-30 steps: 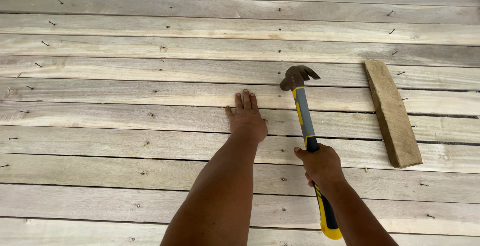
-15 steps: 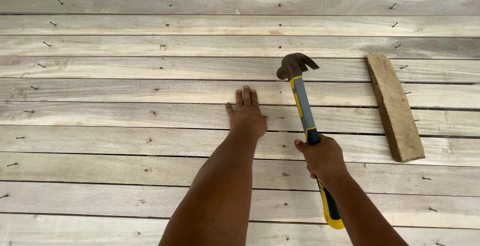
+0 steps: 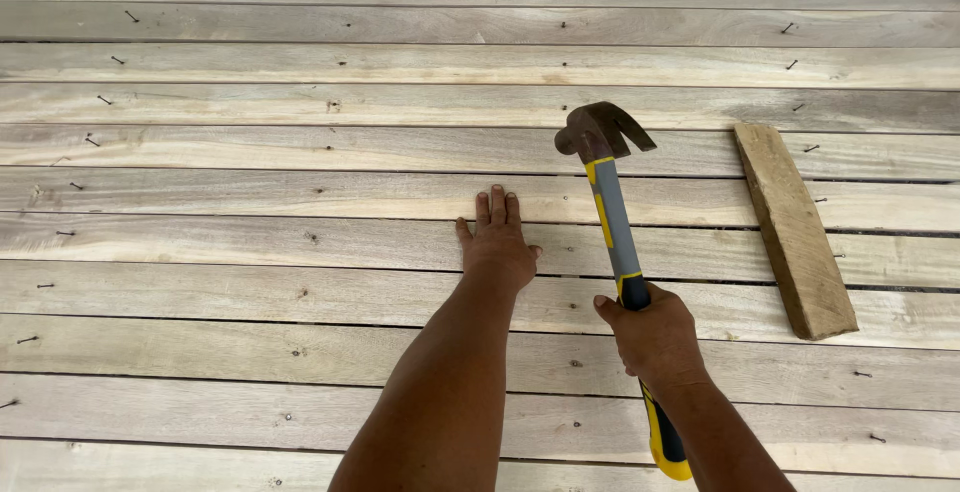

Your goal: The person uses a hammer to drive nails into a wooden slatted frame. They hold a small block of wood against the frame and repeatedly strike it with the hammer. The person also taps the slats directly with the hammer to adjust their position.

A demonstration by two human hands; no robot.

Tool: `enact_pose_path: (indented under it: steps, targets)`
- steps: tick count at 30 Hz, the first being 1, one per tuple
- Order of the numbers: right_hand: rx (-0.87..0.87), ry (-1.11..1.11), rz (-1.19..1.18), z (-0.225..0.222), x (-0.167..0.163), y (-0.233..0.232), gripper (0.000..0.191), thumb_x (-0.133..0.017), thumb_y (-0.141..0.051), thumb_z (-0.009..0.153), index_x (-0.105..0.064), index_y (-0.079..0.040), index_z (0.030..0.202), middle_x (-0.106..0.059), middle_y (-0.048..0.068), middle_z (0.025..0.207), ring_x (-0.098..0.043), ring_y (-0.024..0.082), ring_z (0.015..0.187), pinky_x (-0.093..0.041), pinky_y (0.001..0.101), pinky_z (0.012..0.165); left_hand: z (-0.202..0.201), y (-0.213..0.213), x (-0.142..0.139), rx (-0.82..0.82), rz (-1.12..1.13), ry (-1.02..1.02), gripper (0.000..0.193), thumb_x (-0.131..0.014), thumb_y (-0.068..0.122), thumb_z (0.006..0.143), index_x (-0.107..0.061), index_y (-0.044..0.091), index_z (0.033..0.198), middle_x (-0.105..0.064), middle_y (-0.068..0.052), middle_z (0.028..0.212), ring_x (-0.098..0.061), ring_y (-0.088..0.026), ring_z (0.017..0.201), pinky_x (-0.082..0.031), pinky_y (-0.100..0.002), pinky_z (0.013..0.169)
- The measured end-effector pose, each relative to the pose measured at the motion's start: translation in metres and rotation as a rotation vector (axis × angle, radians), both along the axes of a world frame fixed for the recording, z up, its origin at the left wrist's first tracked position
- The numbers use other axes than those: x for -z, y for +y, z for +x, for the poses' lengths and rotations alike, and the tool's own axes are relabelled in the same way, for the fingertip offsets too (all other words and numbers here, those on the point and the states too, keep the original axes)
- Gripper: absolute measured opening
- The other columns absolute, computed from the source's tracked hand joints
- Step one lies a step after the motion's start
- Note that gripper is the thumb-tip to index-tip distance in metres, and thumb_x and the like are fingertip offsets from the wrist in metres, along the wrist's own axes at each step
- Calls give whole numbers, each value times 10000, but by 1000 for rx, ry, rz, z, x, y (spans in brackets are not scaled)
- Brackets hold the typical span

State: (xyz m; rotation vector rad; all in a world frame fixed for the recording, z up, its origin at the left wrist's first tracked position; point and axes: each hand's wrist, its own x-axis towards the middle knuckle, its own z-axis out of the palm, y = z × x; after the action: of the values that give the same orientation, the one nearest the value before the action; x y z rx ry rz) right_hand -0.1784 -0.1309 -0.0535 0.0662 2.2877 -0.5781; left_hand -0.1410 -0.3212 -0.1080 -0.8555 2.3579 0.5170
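My right hand grips the handle of a claw hammer with a grey, yellow and black shaft. Its dark steel head is raised above the boards, claw pointing right. My left hand lies flat on a pale wooden plank, fingers together and pointing away from me, just left of the hammer shaft. The hammer head hangs a little beyond and to the right of those fingertips.
Long weathered planks run left to right across the whole view, with narrow gaps between them. Rows of nails stick out along the left and right sides. A short loose wood block lies on the boards at the right.
The hammer head has lifted and swung farther from me, away from the boards. My left hand stays pressed flat on the same plank.
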Motion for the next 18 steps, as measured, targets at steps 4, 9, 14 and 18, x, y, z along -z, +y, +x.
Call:
enact_pose_path:
  steps: [4, 9, 14, 18]
  targets:
    - [-3, -72, 113, 7, 24, 4, 363, -722, -343, 954, -669, -4, 1071, -650, 114, 657, -602, 200, 485, -560, 342, 496, -1, -1, -2, -18, 0, 29, 866, -477, 507, 1036, 29, 157, 1645, 105, -37, 1737, 55, -250, 1595, -114, -529, 1284]
    - [14, -63, 103, 7, 58, 12, 356, -716, -313, 938, -707, -32, 1155, -705, 130, 746, -628, 224, 541, -557, 371, 531, -17, -24, -3, -27, -104, 170, 819, -495, 479, 1078, -110, 57, 1665, -85, -109, 1752, -76, -261, 1636, -232, -428, 1309]
    - [1, 59, 42, 8, 71, 27, 394, -791, -314, 867, -723, -53, 1154, -700, 53, 782, -677, 158, 637, -560, 308, 609, -26, -33, -4, -10, -16, 38, 914, -551, 267, 997, 82, 154, 1646, 165, -40, 1724, 86, -260, 1582, -99, -458, 1278]
    - [34, -46, 77, 15, 51, 21, 356, -757, -370, 908, -750, -55, 1073, -662, 99, 699, -615, 183, 582, -524, 338, 570, -26, -30, -6, -43, 54, 12, 939, -562, 315, 972, 93, 172, 1629, 180, -5, 1717, 96, -234, 1593, -75, -434, 1306]
